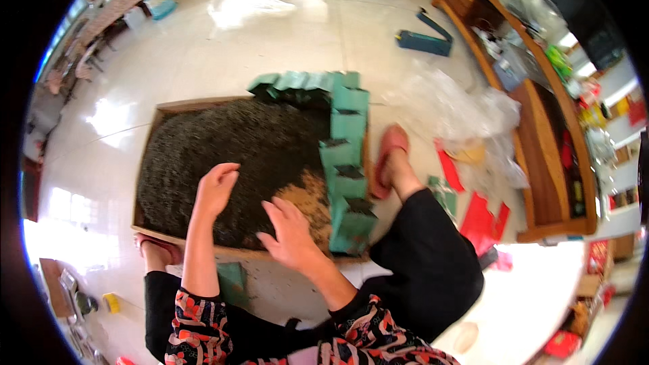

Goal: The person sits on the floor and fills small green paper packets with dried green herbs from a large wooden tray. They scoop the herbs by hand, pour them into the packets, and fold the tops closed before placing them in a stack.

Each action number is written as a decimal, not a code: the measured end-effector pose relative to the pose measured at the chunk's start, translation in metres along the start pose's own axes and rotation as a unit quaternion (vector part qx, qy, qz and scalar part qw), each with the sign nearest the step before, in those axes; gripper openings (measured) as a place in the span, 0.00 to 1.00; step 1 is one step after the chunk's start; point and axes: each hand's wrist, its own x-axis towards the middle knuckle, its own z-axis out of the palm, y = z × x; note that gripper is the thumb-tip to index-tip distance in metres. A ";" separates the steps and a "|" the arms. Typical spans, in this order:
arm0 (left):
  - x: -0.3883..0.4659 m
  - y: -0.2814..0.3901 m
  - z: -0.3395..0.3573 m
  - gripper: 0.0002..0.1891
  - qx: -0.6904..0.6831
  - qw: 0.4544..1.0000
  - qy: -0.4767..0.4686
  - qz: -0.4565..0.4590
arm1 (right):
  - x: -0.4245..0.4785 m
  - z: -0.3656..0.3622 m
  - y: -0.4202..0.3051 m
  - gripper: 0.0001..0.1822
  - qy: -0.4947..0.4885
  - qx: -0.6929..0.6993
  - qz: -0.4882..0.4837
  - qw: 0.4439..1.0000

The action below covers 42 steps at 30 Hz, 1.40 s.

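A shallow box [147, 162] on the floor holds a heap of dark, loose dried leaves [218, 137], possibly tea. Over the near part of the heap is my left hand [213, 192], its fingers curled; whether anything is between them is hidden. My right hand [289, 233] hovers near a patch of bare tan box bottom [314, 203], fingers apart and nothing in it. Green pouches [345, 162] stand in a row along the box's right side, several with dark open mouths. More green pouches [304, 82] line the far right corner.
A green packet [232, 281] lies on the floor between my legs. To the right are clear plastic bags [456, 111], red wrappers [479, 223] and a wooden cabinet [545, 162]. A dark teal folded strip [423, 43] lies beyond the box. Yellow tape [110, 303] sits at lower left.
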 end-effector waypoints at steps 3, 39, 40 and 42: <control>-0.035 -0.018 0.004 0.13 -0.131 0.985 0.016 -0.112 | -0.022 -0.063 -0.060 0.26 -0.113 0.240 -0.008 0.964; -0.125 0.080 0.036 0.09 -0.108 0.988 -0.115 0.006 | -0.101 -0.319 0.071 0.07 0.317 -0.128 0.155 0.927; -0.126 0.092 0.038 0.09 -0.081 0.989 -0.119 0.023 | -0.084 -0.326 0.040 0.07 0.304 -0.073 0.155 0.937; -0.129 0.096 0.037 0.12 -0.137 0.983 -0.114 0.046 | -0.051 -0.323 -0.021 0.07 0.244 -0.138 -0.002 0.960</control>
